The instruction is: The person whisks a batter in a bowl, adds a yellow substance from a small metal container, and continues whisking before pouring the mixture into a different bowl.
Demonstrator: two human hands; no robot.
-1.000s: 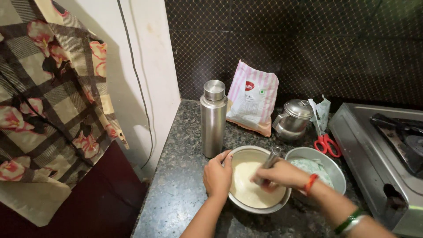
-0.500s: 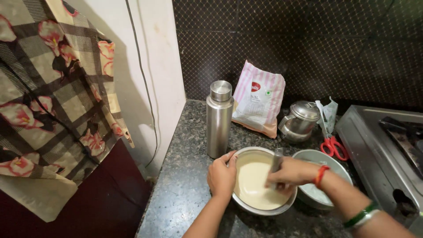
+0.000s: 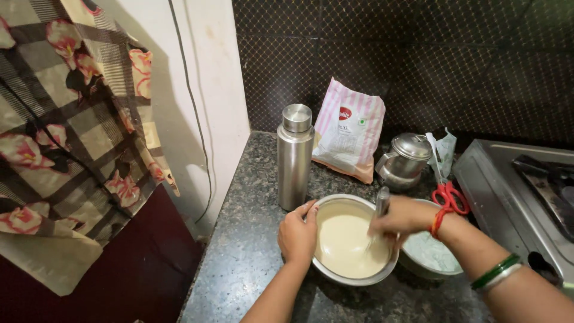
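Observation:
A steel bowl (image 3: 335, 202) of pale cream batter (image 3: 344, 242) sits on the dark granite counter (image 3: 251, 239). My left hand (image 3: 297, 234) grips the bowl's left rim. My right hand (image 3: 402, 218) is blurred above the bowl's right side and holds a steel utensil (image 3: 382, 202) whose lower end dips into the batter. A second steel bowl (image 3: 430, 257) with a pale greenish content lies partly under my right wrist.
A steel flask (image 3: 295, 157) stands behind the bowl. A pink striped packet (image 3: 350, 131), a lidded steel pot (image 3: 406, 160), red-handled scissors (image 3: 448, 194) and a torn wrapper (image 3: 443, 148) lie at the back. A stove (image 3: 520, 191) is on the right, floral cloth (image 3: 66, 137) hangs left.
The view has shifted slightly. My right hand has kept moving the utensil around in the batter, while my left hand stays on the bowl's rim.

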